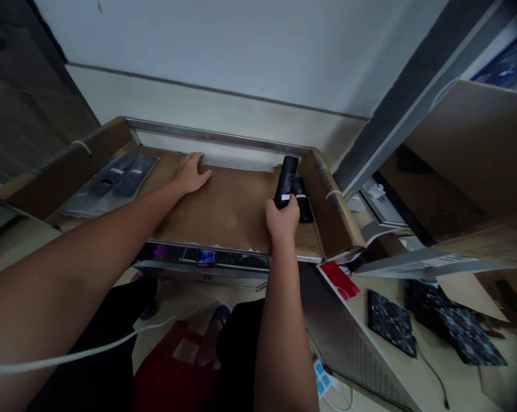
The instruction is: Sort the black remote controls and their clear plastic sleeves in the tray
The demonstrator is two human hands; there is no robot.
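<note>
right hand (283, 219): closed round the near end of a black cylinder (287, 176)
left hand (192, 174): open, fingers loosely bent, over the cardboard (235, 203); contact i cannot confirm
second black cylinder (303, 205): just right of the right hand, partly hidden
clear plastic bag (83, 205): left of the left hand, dark items (130, 182) inside

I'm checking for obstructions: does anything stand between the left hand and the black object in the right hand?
Nothing visible does: between the left hand and the black object in the right hand, only brown cardboard shows. A second black object lies beyond, to the right.
</note>
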